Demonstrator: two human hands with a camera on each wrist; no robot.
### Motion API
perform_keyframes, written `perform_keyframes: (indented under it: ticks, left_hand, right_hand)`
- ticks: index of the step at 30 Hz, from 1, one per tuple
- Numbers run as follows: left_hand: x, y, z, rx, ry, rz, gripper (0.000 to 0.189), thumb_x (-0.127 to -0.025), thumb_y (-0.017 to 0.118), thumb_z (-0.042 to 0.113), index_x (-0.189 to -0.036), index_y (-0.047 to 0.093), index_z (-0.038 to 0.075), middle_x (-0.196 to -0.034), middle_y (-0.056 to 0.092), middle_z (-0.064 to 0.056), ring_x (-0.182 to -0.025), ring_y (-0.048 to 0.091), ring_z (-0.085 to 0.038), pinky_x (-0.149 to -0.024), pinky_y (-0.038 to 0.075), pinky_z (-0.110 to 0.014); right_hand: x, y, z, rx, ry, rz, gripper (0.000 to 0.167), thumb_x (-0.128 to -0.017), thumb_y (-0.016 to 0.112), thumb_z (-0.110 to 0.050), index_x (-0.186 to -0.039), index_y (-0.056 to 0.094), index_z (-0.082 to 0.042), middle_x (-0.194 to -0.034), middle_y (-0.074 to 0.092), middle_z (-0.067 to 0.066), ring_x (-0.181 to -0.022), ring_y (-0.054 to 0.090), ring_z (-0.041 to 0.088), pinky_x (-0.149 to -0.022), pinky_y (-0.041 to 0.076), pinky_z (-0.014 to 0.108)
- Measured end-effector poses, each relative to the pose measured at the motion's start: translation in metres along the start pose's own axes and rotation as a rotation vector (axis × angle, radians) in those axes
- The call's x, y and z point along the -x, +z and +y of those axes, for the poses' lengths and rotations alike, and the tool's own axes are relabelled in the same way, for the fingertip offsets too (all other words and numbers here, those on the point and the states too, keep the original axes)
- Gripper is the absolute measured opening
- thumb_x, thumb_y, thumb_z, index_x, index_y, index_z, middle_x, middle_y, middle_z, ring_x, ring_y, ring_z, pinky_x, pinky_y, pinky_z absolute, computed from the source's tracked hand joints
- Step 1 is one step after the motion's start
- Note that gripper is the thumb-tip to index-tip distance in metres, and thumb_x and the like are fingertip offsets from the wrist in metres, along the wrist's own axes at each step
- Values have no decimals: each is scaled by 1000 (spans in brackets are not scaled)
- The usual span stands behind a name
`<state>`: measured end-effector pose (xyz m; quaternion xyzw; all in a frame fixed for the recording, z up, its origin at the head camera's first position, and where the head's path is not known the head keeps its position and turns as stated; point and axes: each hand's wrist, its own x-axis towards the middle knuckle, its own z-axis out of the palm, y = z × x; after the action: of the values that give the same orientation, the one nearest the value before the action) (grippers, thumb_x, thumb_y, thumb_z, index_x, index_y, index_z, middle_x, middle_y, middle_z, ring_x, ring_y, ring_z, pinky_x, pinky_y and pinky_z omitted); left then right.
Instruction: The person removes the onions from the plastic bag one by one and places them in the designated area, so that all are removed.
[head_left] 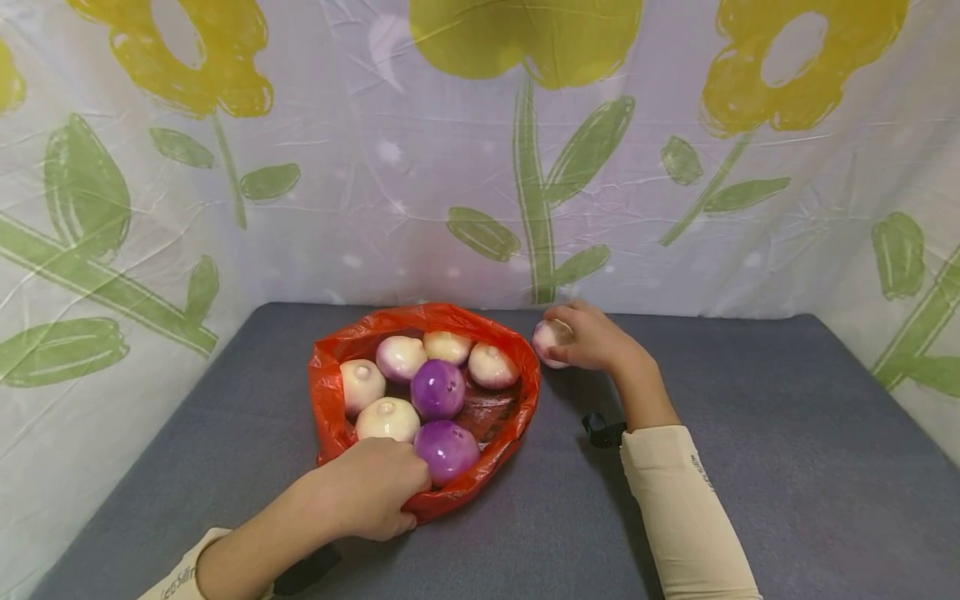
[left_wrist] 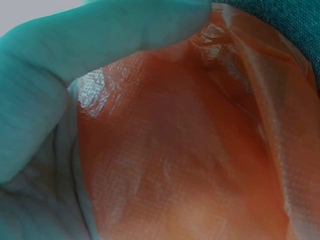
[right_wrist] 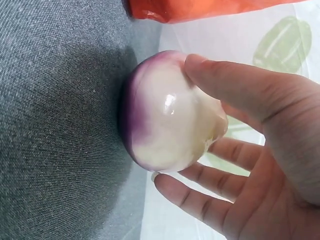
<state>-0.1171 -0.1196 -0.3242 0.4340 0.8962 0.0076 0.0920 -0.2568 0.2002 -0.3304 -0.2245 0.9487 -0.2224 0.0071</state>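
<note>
A red plastic bag (head_left: 327,375) sits on the table with its mouth spread wide and its rim folded outward. Inside lie several glossy purple-and-white onions (head_left: 439,389). With curled fingers my left hand (head_left: 367,487) grips the bag's near rim; in the left wrist view the thumb lies along the red plastic (left_wrist: 180,145). Beyond the bag's right side, my right hand (head_left: 596,340) has its thumb and fingers round a single onion (right_wrist: 167,110). That onion touches the grey table surface, its pale pointed end toward the palm. The index finger is mostly hidden behind it.
A grey cloth-covered table (head_left: 787,433) extends to both sides of the bag. Behind it hangs a pale curtain (head_left: 360,183) printed with yellow flowers and green leaves. A black strap (head_left: 603,431) is at the right wrist.
</note>
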Motion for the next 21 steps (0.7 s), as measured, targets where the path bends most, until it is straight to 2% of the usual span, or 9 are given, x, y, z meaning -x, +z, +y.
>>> perform_keyframes:
  ticks: [11,21]
  left_hand:
    - [0,0,1,6,-7,1,29,-73,87,28,-70,59,21,-59,44,12,-54,39,-9,-54,37,-29]
    - [0,0,1,30,-6,-3,27,-74,86,27,-71,61,20,-59,43,12,-54,39,-9,-54,37,-27]
  right_hand:
    - [1,-1,3,-12,3,16,50,-85,73,-16,-130,61,2,-126,56,25,-110,53,39,-96,41,53]
    - [1,-3,5,-3,-1,23,51,-87,71,-15,-133,59,2,-130,54,26,-113,52,39,-97,40,54]
